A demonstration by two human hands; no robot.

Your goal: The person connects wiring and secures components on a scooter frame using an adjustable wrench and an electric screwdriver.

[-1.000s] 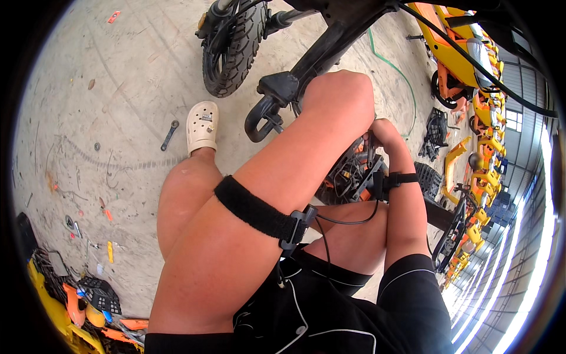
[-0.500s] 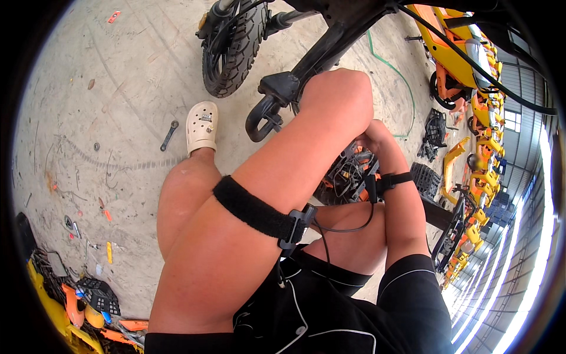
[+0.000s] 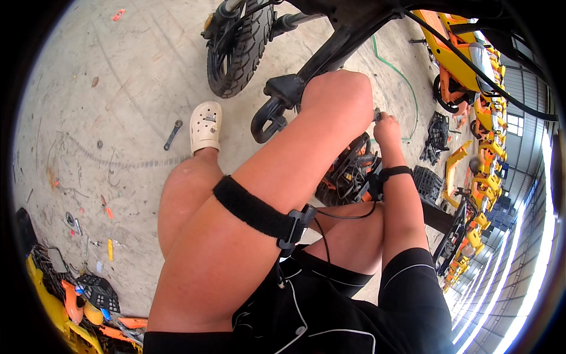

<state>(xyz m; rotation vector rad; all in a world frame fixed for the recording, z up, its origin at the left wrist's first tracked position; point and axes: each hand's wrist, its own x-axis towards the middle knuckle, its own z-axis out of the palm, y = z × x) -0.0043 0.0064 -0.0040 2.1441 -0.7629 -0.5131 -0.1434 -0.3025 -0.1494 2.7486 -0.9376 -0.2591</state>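
My left hand [image 3: 339,97] is bent at the wrist beside a black metal frame tube [image 3: 336,50] of a two-wheeler; its fingers are hidden behind its back. Just right of it, my right hand [image 3: 387,130] is closed, with fingertips pinched on a small grey metal piece [image 3: 377,114] too small to name. A black hooked bracket [image 3: 264,121] sticks out from the tube's lower end, left of my left hand. Beneath both hands lies a dark tangle of wires and parts with orange bits [image 3: 349,174].
A treaded wheel [image 3: 242,53] stands ahead. On the concrete floor are a wrench [image 3: 173,135], a ring [image 3: 99,144] and a yellow tool [image 3: 110,250]. Yellow vehicles [image 3: 480,65] line the right side; orange and black parts [image 3: 97,292] lie piled at lower left. A black cable [image 3: 471,62] crosses upper right.
My right hand has moved forward and slightly right, out from behind my left forearm, and the small metal piece now shows at its fingertips. My left hand stays nearly in place.
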